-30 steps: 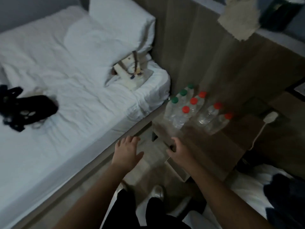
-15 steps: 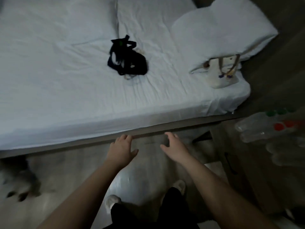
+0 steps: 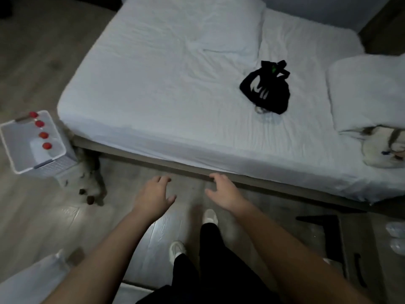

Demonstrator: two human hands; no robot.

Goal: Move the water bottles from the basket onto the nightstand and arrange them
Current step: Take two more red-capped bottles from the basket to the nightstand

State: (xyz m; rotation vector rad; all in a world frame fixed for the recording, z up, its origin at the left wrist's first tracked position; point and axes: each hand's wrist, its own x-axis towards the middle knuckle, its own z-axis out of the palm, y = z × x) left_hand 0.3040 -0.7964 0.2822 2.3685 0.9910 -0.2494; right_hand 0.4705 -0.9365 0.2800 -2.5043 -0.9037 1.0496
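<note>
A white plastic basket [image 3: 15, 154] stands on the floor at the far left, by the foot corner of the bed. Several water bottles with red caps [image 3: 43, 135] stand in a row along its right side. The wooden nightstand [image 3: 372, 255] shows at the lower right edge, with two clear bottles [image 3: 396, 236] on it, partly cut off. My left hand [image 3: 153, 195] and my right hand [image 3: 223, 193] hover empty over the floor in front of the bed frame, fingers spread, well to the right of the basket.
A bed with a white sheet [image 3: 175, 73] fills the upper view, with a black bag [image 3: 267, 88] on it, a pillow [image 3: 368, 91] and a pale tote bag [image 3: 385, 150] at the right. My legs and white shoes [image 3: 210, 216] stand on the wood floor. A small fluffy dog [image 3: 89, 178] lies beside the basket.
My view has swung left from the nightstand and its bottles along the bed, and the basket has come into sight. Both hands stay empty and held out in front.
</note>
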